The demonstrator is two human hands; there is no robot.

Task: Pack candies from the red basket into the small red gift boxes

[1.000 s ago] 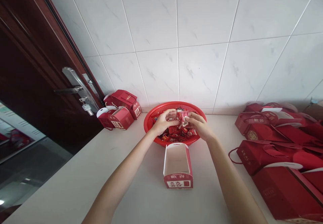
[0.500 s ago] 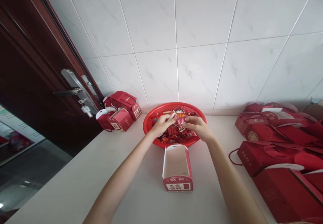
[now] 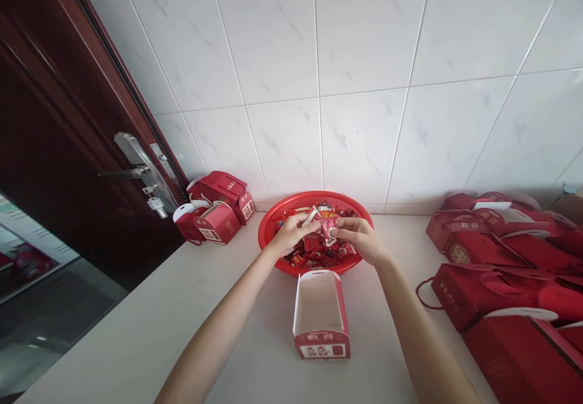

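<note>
Over a red plastic basket (image 3: 268, 211) heaped with wrapped candies (image 3: 314, 247), both my hands are closed. My left hand (image 3: 294, 234) pinches a pale, white-edged wrapper piece between thumb and fingers; its exact kind is hard to make out. In my right hand (image 3: 357, 237) is a pink candy packet (image 3: 330, 232) with dark lettering, gripped by the fingertips. The two held things meet or overlap between my hands. Just in front of the basket stands an open red gift box (image 3: 321, 313), its pale inside showing bare.
Several red gift boxes (image 3: 221, 222) stand at the back left by a dark door (image 3: 68, 118) with a handle and keys. A larger pile of red boxes (image 3: 510, 307) covers the right side of the white table (image 3: 200, 288). A tiled wall (image 3: 359, 136) rises behind.
The whole view has shifted slightly, with everything a little lower in the picture. My hands stay over the basket, holding the same things with barely any movement.
</note>
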